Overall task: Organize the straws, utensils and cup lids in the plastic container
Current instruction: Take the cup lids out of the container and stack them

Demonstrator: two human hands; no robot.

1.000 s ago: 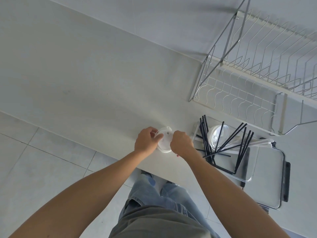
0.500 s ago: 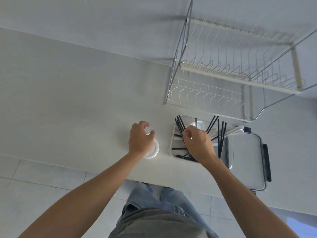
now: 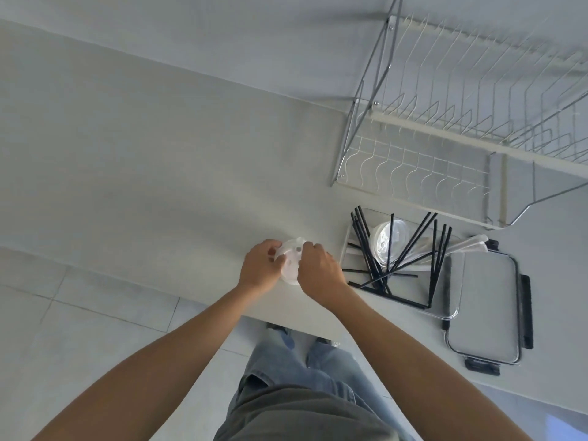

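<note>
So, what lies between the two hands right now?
In the head view, a stack of clear cup lids sits between the left hand and the right hand; both hold it above the counter.

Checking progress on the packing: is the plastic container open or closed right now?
Open. The plastic container has black straws sticking up out of it, and its lid lies flat on the counter beside it.

Clear cup lids (image 3: 291, 261) on the counter edge; black straws (image 3: 381, 259), white utensils (image 3: 467, 245) and another lid (image 3: 389, 238) fill the plastic container (image 3: 346, 249).
</note>
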